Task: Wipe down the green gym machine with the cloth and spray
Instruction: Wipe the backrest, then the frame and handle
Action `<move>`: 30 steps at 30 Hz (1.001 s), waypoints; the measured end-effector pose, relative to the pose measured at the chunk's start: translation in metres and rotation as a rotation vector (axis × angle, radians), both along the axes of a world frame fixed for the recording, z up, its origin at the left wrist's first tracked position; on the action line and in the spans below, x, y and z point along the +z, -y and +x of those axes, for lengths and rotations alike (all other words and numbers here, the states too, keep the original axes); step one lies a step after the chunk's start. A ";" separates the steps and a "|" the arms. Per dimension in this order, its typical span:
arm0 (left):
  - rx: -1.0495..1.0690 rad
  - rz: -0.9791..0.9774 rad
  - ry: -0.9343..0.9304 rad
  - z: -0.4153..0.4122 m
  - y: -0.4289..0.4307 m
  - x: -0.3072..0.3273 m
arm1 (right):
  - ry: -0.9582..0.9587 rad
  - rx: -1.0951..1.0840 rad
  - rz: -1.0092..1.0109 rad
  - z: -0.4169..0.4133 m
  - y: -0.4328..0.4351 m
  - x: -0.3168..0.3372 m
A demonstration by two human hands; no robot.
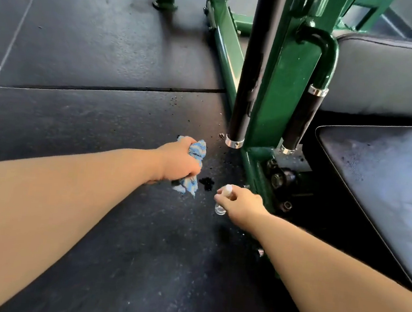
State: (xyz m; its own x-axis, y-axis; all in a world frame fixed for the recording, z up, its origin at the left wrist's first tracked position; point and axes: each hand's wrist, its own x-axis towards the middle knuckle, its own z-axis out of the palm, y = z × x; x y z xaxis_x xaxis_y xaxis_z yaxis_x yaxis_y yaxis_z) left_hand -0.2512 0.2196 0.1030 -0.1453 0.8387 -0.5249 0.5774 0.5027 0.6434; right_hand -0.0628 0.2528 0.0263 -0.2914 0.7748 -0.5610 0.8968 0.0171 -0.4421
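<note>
Low over the black rubber floor [84, 51], beside the foot of the green gym machine [289, 93], both arms reach forward and down. The left hand [179, 162] is closed in a fist around a bunched blue-and-white striped cloth [198, 150], whose ends spill out above and below the fingers. Wadded like this, it looks ready for rubbing rather than spread for a broad pass. The right hand [242, 203] pinches a small clear spray bottle [220, 208] near its pale top, fingers curled round the neck. The bottle is upright, just above or on the floor; which one I cannot tell.

A dark wet patch [206, 181] lies on the floor between the two hands, with smaller specks scattered towards the frame, probably spray that fell short. The cloth is near the machine's lower frame but not touching it. Black handle grips with chrome ends [301, 119] hang just beyond, and a black seat pad [386, 178] sits to the right.

No brand, label or writing can be read on the bottle, cloth or frame.
</note>
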 end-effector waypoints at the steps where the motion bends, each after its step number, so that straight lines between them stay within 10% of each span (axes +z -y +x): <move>1: -0.013 -0.017 -0.016 -0.002 0.001 -0.003 | 0.008 0.028 -0.004 0.000 0.005 -0.002; 14: 0.160 0.254 0.074 -0.014 -0.012 0.002 | 0.206 0.337 -0.074 0.003 -0.015 0.046; 22: 0.563 0.663 0.747 -0.015 -0.056 0.079 | -0.282 0.084 -0.408 0.007 -0.089 0.200; 26: 0.583 0.676 0.673 -0.017 -0.056 0.076 | -0.322 0.129 -0.335 0.009 -0.091 0.207; 30: 0.756 0.813 0.680 -0.016 -0.062 0.095 | -0.816 -0.151 -0.159 -0.007 -0.103 0.221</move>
